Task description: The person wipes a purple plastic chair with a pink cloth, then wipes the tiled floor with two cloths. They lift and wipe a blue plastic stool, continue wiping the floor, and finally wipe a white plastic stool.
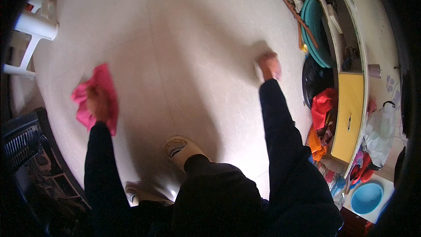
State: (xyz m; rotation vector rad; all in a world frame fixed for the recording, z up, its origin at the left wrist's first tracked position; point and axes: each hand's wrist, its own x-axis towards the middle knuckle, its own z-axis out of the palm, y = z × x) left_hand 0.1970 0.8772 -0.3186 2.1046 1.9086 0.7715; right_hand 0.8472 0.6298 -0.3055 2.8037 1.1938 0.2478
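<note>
My left hand (97, 102) grips a crumpled pink cloth (111, 97), which spreads out around the fingers above the pale floor (184, 82). Motion blurs both hand and cloth slightly. On the other side, my right hand (269, 65) is stretched forward over the floor near the shelf unit. Its fingers look curled, but blur and the angle hide whether anything is in them. Dark sleeves cover both arms. Below, my feet are in beige slippers (184, 156).
White plastic furniture (37, 26) stands at upper left, with a dark slatted piece (42, 151) below. Along the right runs a shelf unit with a yellow door (348, 117), teal round pads (317, 36), a black round object (314, 80), a red bag (323, 107) and a blue basin (367, 197).
</note>
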